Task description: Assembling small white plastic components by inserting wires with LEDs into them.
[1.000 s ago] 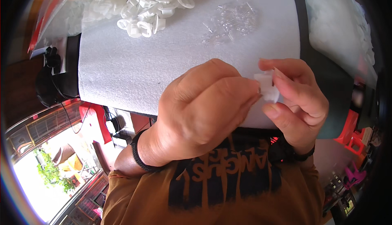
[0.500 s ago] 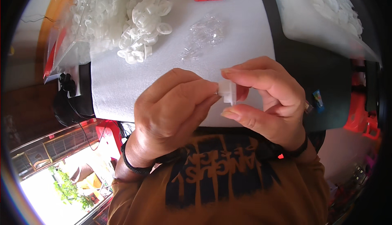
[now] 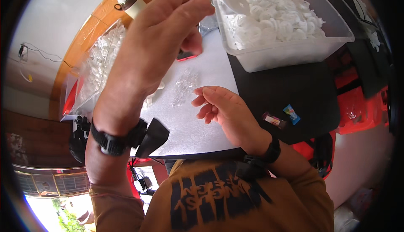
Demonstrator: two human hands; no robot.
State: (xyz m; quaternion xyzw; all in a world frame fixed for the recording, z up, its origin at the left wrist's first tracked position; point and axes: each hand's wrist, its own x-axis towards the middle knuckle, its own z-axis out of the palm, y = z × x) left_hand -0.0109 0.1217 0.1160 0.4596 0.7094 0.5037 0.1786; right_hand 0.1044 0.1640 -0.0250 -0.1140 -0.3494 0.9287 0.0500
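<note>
small clear plastic pieces (image 3: 184, 86) lie loosely heaped on the white mat (image 3: 202, 122).

The raised left hand (image 3: 155, 51) hides most of the red phone (image 3: 186, 56) (only a corner shows) and whatever its fingertips pinch.

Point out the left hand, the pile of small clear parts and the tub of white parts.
left hand (image 3: 155, 51), head view, back of hand.
pile of small clear parts (image 3: 184, 87), head view, its middle.
tub of white parts (image 3: 286, 55), head view, front wall.

Translucent plastic bin (image 3: 269, 57) – glossy walls; matt white foam sheet (image 3: 198, 122); clear glossy plastic bits (image 3: 184, 86); smooth wooden tabletop (image 3: 90, 30) – orange sheen.
</note>
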